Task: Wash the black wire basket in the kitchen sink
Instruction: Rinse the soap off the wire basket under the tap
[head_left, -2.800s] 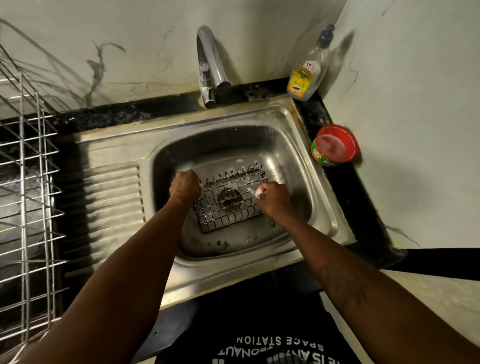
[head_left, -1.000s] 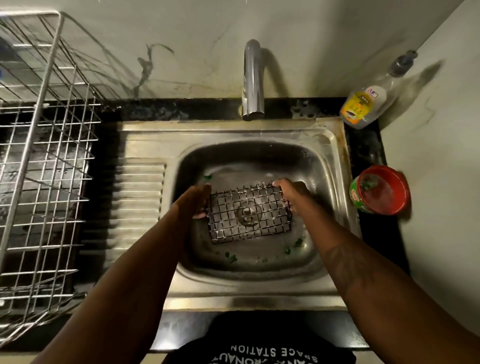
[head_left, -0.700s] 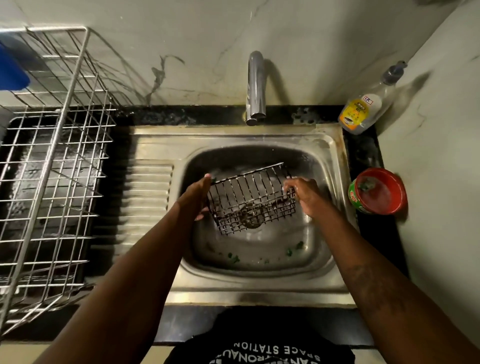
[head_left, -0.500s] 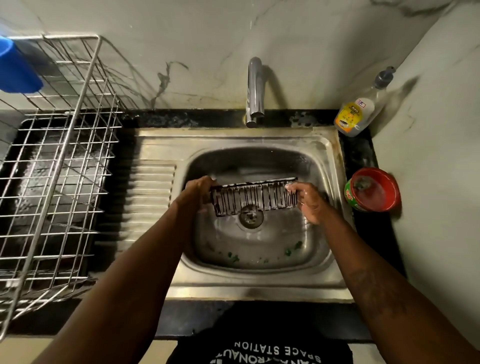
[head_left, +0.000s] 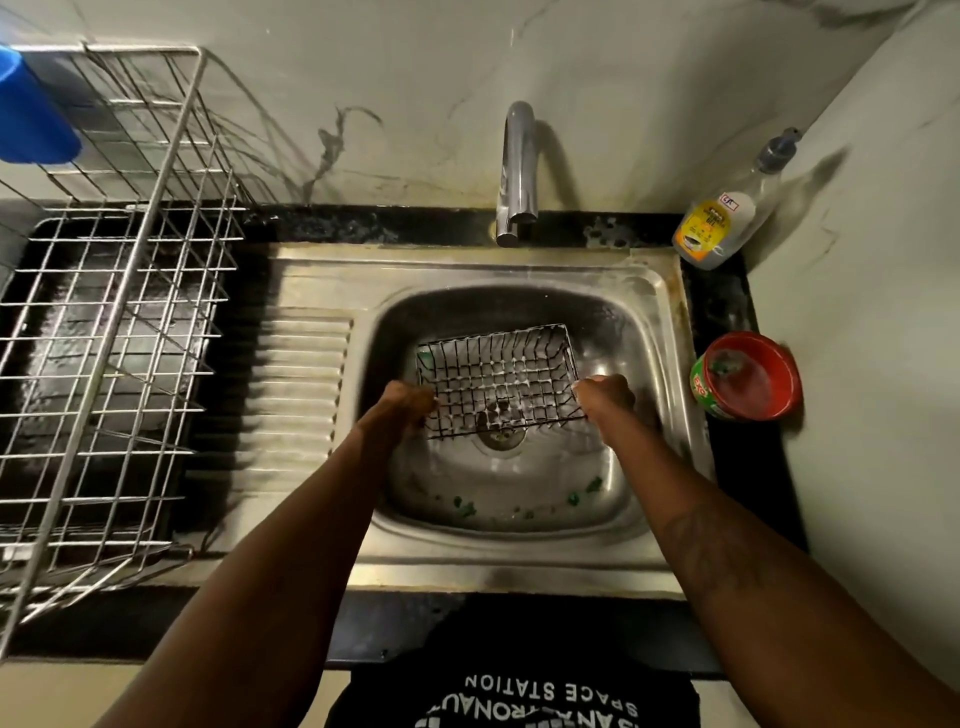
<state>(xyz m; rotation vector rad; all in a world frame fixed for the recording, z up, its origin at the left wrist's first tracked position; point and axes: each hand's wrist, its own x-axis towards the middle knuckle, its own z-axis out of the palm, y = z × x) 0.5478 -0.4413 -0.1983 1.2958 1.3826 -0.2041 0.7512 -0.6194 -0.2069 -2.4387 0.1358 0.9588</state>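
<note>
Gripping the black wire basket at its two near corners, the left hand and the right hand each had fingers curled round the wire. The basket sat inside the bowl of the sink, near its middle and over the drain, tipped so that its open side faced up toward the camera; white specks clung to its wires. Small green bits lay along the near edge of the bowl. The tap stood at the back edge of the sink. A soap bottle occupied the worktop's back right corner, a red tub its right edge, and a metal dish rack its left end, a blue cup at the rack's far corner.
</note>
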